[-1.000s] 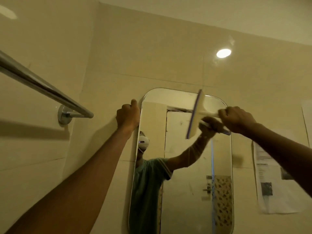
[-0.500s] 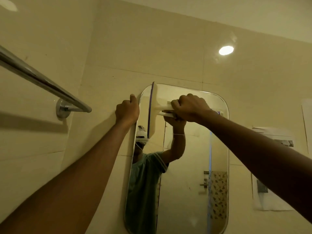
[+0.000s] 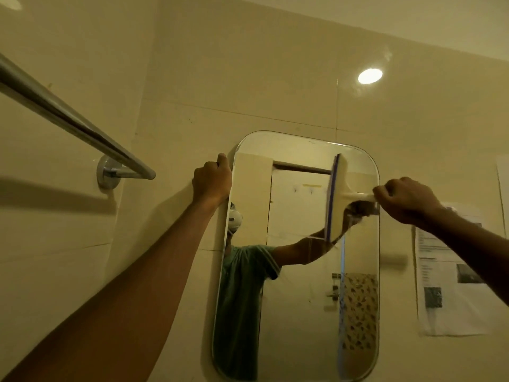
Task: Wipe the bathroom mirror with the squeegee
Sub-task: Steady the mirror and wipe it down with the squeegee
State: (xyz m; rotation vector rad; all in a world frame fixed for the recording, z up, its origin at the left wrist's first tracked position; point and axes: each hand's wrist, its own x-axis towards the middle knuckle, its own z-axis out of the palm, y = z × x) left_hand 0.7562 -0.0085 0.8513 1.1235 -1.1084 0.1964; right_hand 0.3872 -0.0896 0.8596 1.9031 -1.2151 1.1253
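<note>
The squeegee (image 3: 334, 199) has just swept from the left edge of the mirror (image 3: 297, 299) to its right side. Its blade now stands upright at about two o'clock on the glass. The right hand (image 3: 405, 199) clenches the handle, and the left hand (image 3: 212, 179) grips the mirror's rim at ten o'clock. One upper pass looks done — the lower glass probably remains.

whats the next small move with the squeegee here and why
Probably pull the squeegee sideways to the right edge of the mirror. Its blade stands upright against the upper glass, a strip short of that edge. The right hand grips the handle just past it, so a short pull would likely finish this band. The left hand grips the left edge, which should steady the glass.
</note>
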